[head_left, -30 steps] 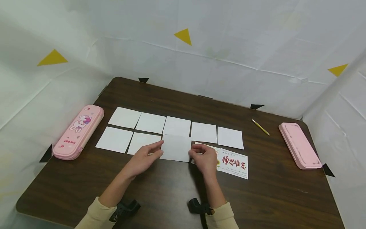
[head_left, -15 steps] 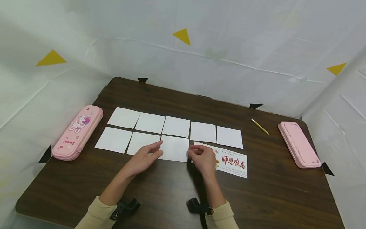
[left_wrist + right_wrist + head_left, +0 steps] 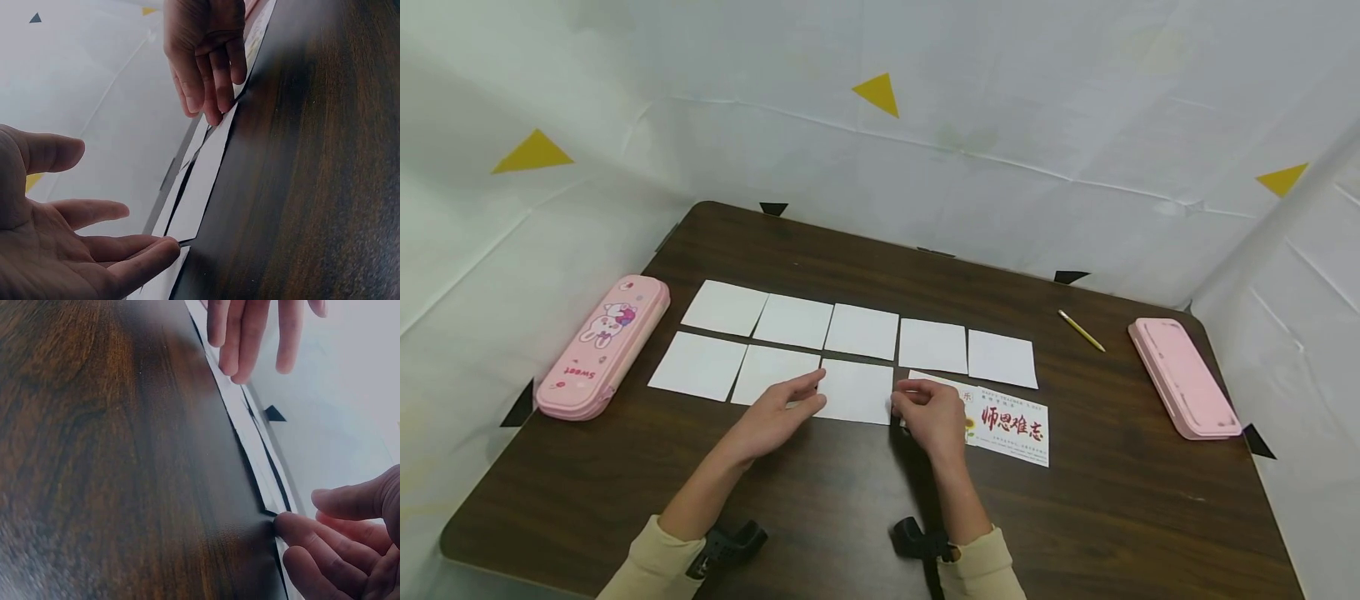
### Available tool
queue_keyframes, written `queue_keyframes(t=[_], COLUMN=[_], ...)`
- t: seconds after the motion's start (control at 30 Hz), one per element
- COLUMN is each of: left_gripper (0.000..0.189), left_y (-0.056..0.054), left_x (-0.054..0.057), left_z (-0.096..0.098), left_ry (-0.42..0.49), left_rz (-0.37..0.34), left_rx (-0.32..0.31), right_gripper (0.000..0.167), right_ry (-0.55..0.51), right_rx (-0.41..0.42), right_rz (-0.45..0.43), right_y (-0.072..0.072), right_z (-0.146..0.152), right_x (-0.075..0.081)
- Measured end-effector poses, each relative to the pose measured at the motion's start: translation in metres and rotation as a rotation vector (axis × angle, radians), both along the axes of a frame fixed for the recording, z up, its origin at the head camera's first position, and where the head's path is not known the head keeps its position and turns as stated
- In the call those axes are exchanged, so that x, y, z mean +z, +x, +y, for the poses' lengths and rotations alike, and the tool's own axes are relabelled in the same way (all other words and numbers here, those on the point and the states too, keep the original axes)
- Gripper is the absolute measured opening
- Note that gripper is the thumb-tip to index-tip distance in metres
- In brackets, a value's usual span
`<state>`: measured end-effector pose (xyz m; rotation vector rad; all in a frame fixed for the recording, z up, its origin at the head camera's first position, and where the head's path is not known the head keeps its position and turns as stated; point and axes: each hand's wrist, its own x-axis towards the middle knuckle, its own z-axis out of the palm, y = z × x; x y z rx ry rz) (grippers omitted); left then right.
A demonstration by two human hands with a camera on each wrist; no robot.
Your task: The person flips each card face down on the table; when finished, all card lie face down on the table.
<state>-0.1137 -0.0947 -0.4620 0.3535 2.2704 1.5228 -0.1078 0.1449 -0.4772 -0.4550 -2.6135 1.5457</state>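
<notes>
A white square card (image 3: 856, 392) lies on the dark wooden table between my two hands in the head view. My left hand (image 3: 781, 415) is at its left edge, the fingers fairly straight and the thumb apart. At the card's right edge is my right hand (image 3: 934, 415), its fingers loosely bent; the left wrist view shows them hanging down to the card's edge. Neither hand pinches anything. Under and beside my right hand lie two printed cards, the right one (image 3: 1015, 425) bearing red characters; the other (image 3: 951, 385) is partly hidden. My left hand partly covers another white card (image 3: 775, 371).
A back row of several white cards (image 3: 865, 332) runs behind the front row. One more white card (image 3: 698, 367) lies front left. Pink pencil cases stand at the left (image 3: 604, 348) and right (image 3: 1184, 377). A yellow pencil (image 3: 1081, 331) lies at the back right.
The white card between my hands has come down flat onto the table, and a dark gap now shows between it and the back row. My hands have hardly moved.
</notes>
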Motion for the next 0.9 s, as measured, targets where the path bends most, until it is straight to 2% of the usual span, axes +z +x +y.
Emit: queue_keyframes(t=[0.1,0.23,0.33,0.4,0.57,0.73,0.9], left_gripper=[0.057,0.057,0.056,0.055,0.057,0.06,0.063], left_y=[0.0,-0.001,-0.002,-0.002,-0.001,-0.003,-0.004], left_x=[-0.001,0.0,0.002,0.004,0.011,0.012,0.012], left_z=[-0.001,0.002,0.01,0.018,0.048,0.078,0.097], left_ry=[0.001,0.02,0.037,0.045,0.073,0.155,0.196], left_rz=[0.01,0.033,0.042,0.039,-0.016,-0.105,-0.185], left_rx=[0.0,-0.003,-0.018,-0.04,-0.13,-0.218,-0.263], right_gripper=[0.014,0.019,0.023,0.024,0.027,0.028,0.028], right_ry=[0.0,-0.062,-0.122,-0.112,-0.033,0.013,0.029], right_rx=[0.004,0.004,-0.031,-0.071,-0.138,-0.141,-0.131], right_rz=[-0.013,-0.017,-0.018,-0.028,-0.1,-0.168,-0.225], right_y=[0.001,0.003,0.006,0.009,0.02,0.029,0.032], right_z=[0.002,0.014,0.031,0.044,0.077,0.097,0.102], right_x=[0.001,0.007,0.015,0.021,0.03,0.033,0.03])
